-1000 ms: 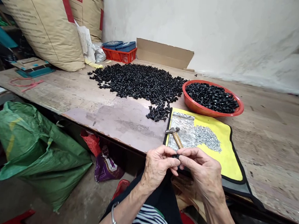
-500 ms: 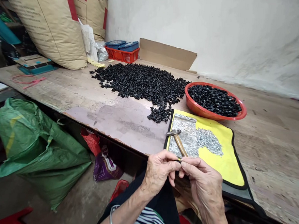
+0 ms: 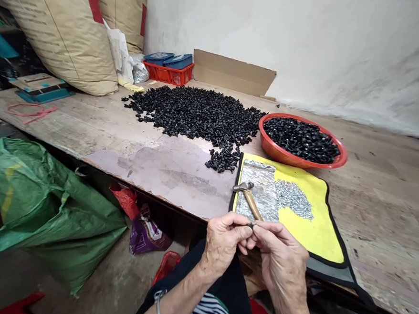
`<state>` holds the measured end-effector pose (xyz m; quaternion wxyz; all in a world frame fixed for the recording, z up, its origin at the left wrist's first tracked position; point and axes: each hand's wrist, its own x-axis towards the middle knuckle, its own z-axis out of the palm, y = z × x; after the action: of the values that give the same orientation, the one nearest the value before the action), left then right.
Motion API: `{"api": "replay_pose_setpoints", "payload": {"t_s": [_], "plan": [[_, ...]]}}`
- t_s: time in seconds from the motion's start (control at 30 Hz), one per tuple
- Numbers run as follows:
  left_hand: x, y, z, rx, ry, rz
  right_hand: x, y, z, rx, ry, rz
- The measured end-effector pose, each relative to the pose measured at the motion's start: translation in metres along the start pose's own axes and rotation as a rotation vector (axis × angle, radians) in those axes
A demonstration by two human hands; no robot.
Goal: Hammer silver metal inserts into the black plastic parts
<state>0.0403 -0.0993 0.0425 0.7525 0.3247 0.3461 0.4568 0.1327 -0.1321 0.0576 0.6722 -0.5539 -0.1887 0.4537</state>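
Hands: left hand (image 3: 225,242) and right hand (image 3: 281,257) are brought together, small black piece (image 3: 250,224) is pinched between fingertips above lap | Near: hammer (image 3: 252,204) is laid within reach on metal sheet (image 3: 264,194), on yellow mat (image 3: 318,236) | Far: black pieces (image 3: 194,115) are heaped on table (image 3: 370,211), more in red bowl (image 3: 284,158)

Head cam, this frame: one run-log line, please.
left hand: pinches small black piece | right hand: pinches same piece | nearby: hammer on metal sheet
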Motion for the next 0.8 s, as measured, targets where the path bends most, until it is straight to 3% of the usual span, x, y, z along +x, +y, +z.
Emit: {"api": "replay_pose_setpoints", "payload": {"t_s": [0.1, 0.3, 0.43, 0.5, 0.57, 0.7, 0.8], "plan": [[0.003, -0.001, -0.003, -0.009, 0.033, -0.018, 0.001, 0.004, 0.001, -0.094, -0.019, -0.012], [0.013, 0.009, -0.01, -0.039, 0.069, -0.02, 0.015, -0.007, -0.008, -0.525, -0.017, -0.084], [0.023, 0.017, -0.018, -0.007, 0.116, -0.015, 0.034, -0.013, -0.017, -1.068, 0.023, -0.353], [0.03, 0.018, -0.023, 0.02, 0.126, -0.013, 0.041, -0.011, -0.02, -1.401, -0.039, -0.509], [0.036, 0.02, -0.026, 0.049, 0.132, 0.0, 0.046, -0.009, -0.021, -1.597, -0.13, -0.573], [0.048, 0.023, -0.03, 0.119, 0.101, -0.003, 0.053, -0.015, -0.02, -1.576, -0.244, -0.439], [0.053, 0.025, -0.031, 0.17, 0.088, -0.017, 0.054, -0.024, -0.025, -1.362, -0.178, -0.16]]}}
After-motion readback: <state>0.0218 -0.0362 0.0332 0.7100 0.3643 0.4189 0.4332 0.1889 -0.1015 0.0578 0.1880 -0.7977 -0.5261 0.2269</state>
